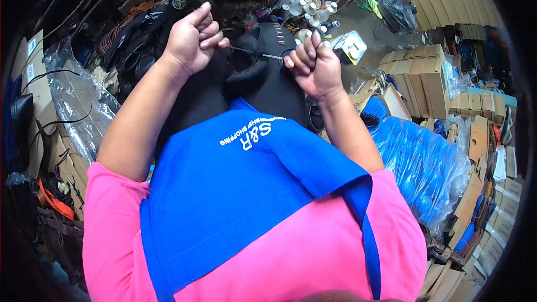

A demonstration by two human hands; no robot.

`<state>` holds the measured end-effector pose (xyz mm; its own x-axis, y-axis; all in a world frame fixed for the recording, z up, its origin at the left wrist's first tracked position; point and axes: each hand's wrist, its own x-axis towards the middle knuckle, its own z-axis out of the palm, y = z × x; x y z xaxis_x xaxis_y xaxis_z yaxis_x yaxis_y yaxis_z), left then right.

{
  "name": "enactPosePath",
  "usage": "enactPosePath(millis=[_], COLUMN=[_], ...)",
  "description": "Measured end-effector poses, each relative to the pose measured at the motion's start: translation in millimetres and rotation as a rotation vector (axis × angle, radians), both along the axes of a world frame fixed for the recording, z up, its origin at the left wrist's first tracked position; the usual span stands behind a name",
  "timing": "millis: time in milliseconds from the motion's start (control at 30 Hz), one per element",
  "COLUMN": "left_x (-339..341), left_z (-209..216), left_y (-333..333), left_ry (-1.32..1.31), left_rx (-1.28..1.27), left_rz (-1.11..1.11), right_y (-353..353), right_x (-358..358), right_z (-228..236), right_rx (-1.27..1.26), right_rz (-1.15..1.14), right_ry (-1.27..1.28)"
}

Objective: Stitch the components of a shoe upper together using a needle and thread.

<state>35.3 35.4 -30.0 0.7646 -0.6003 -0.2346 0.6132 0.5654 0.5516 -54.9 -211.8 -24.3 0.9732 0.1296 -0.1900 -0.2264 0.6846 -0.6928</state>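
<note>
Both my hands are raised above my lap, at either side of a black, rounded, shoe-like piece (249,59). My left hand (193,39) is closed with the thumb pointing up. My right hand (316,67) makes a fist, also thumb up. A thin cord (272,56) runs in a nearly straight line between the two fists, across the black piece. It looks brownish near the left hand and pale near the right. Whether it passes through the black piece, I cannot tell. A row of short light stitches (279,33) shows on the black piece's far part.
A blue apron (224,173) covers my lap. Several white bottles (313,8) stand ahead. To the right are stacked cardboard (417,75) and a blue bundle in clear plastic (419,162). Black items (131,50) and clear plastic sheeting (78,95) lie left.
</note>
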Motion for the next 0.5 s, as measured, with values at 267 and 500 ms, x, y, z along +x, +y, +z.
enactPosePath(millis=[267, 500], left_x=[16.8, -60.3], left_z=[16.4, 19.4], left_y=[48.8, 9.8], left_ry=[-0.529, -1.413], left_rx=[0.939, 1.187], left_rz=[0.094, -0.103], right_y=[-87.7, -13.1], right_x=[-30.6, 32.0], right_z=[-14.7, 54.1], right_rx=[-0.808, -1.126], right_rz=[0.242, 0.378], right_ry=[0.077, -0.257])
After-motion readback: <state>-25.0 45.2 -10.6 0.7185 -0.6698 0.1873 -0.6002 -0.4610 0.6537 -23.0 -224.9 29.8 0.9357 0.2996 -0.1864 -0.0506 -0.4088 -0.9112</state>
